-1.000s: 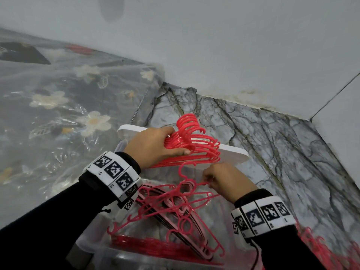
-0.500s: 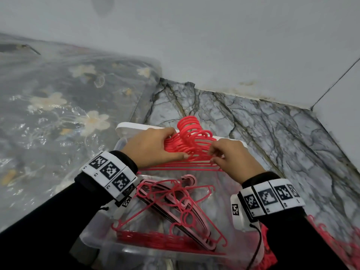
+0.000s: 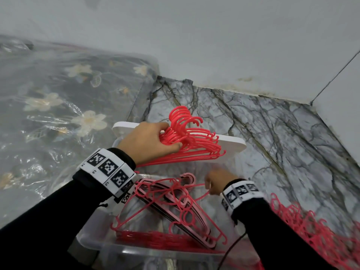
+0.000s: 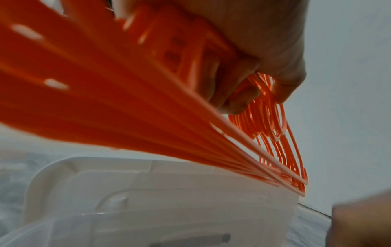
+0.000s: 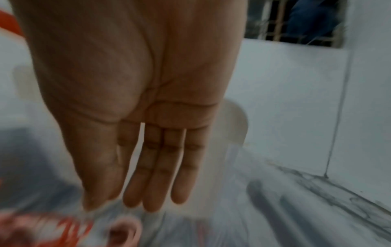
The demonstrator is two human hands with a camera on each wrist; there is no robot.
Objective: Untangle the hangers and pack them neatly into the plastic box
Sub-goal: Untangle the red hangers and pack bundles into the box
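My left hand (image 3: 150,143) grips a stacked bundle of red hangers (image 3: 192,145) near their hooks, held above the far end of the clear plastic box (image 3: 93,242); the left wrist view shows the fingers (image 4: 243,93) curled round the bundle (image 4: 105,100). Inside the box lie more red and pink hangers (image 3: 171,207), some crossed over each other. My right hand (image 3: 216,182) is blurred and hovers over the box's right side; the right wrist view shows its fingers (image 5: 160,167) straight and holding nothing.
The box's white lid (image 3: 231,147) leans behind the box. A tangled heap of red hangers (image 3: 311,230) lies on the marble floor at the lower right. A plastic-covered floral mattress (image 3: 58,114) fills the left. Grey walls meet at the corner behind.
My right hand has let go of the bundle and dropped back toward the box's right side, its fingers now straight. My left hand keeps holding the bundle in place.
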